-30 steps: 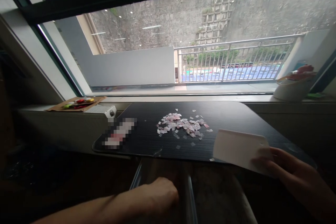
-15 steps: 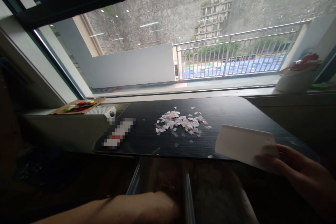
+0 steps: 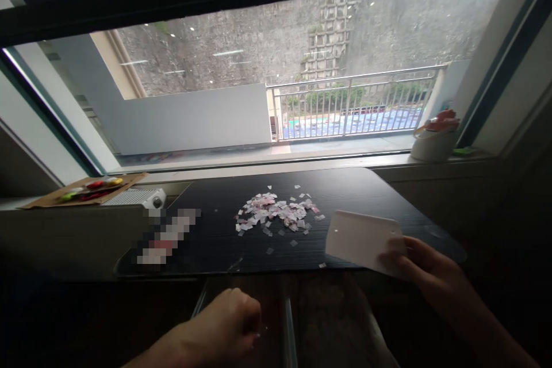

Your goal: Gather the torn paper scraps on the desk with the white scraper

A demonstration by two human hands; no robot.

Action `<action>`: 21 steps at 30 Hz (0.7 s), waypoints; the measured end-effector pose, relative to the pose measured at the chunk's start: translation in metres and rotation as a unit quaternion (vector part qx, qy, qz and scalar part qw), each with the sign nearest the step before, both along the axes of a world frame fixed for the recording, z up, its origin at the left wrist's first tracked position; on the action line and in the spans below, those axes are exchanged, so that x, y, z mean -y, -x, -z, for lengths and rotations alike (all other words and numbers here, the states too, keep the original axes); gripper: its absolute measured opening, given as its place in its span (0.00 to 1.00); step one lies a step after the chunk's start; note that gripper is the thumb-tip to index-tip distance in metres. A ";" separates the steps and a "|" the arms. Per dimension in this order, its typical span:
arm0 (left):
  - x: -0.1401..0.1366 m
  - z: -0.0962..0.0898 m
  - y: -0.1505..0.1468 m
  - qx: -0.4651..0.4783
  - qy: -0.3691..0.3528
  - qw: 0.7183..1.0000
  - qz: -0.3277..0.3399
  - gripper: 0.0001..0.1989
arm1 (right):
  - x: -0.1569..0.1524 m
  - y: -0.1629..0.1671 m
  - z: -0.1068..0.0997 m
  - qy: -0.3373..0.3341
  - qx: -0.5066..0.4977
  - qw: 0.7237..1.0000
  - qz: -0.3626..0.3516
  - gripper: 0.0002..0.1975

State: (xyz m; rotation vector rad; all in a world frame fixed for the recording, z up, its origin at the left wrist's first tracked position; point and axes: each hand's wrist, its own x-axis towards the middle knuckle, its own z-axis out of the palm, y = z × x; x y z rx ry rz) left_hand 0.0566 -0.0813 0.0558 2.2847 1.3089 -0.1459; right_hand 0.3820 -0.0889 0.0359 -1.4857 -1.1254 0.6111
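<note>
In the head view, my right hand (image 3: 425, 267) grips a flat white plastic scraper (image 3: 360, 238) by its right edge, thumb on the near face. Small holes show near its upper corners. The scraper is at the right front part of a black table (image 3: 207, 253). A loose heap of small pale paper-like squares (image 3: 276, 211) lies mid-table, left of the scraper, with single pieces scattered around it. My left hand (image 3: 235, 319) is closed, low in front of the table edge, above a clear-sided container (image 3: 290, 328). Whatever its curled fingers may hold is hidden.
A blurred-out pale and red item (image 3: 168, 238) lies on the table's left end. Cardboard with colourful small things (image 3: 92, 187) rests on the ledge by a white radiator (image 3: 138, 198). A white bucket (image 3: 433, 144) stands on the windowsill, behind the table's right side.
My left hand has come up into view, where only the forearm showed before. My right hand still holds the scraper. The whole scene has shifted left and slightly down as the camera turned.
</note>
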 end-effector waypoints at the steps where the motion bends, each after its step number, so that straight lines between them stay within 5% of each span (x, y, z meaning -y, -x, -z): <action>1: 0.000 -0.005 0.001 0.023 0.010 0.999 -0.022 0.08 | -0.002 0.001 0.001 0.002 -0.020 1.000 -0.010 0.15; 6: -0.002 -0.011 0.004 0.096 0.026 0.989 -0.109 0.07 | -0.005 0.002 0.004 0.023 -0.054 0.997 -0.053 0.15; 14: -0.008 -0.015 -0.005 0.167 0.034 0.976 -0.137 0.06 | -0.010 0.001 0.002 0.057 -0.084 0.988 -0.116 0.18; 21: -0.014 -0.010 -0.042 0.164 -0.013 0.984 -0.064 0.07 | -0.009 -0.001 0.003 0.046 -0.084 0.990 -0.101 0.20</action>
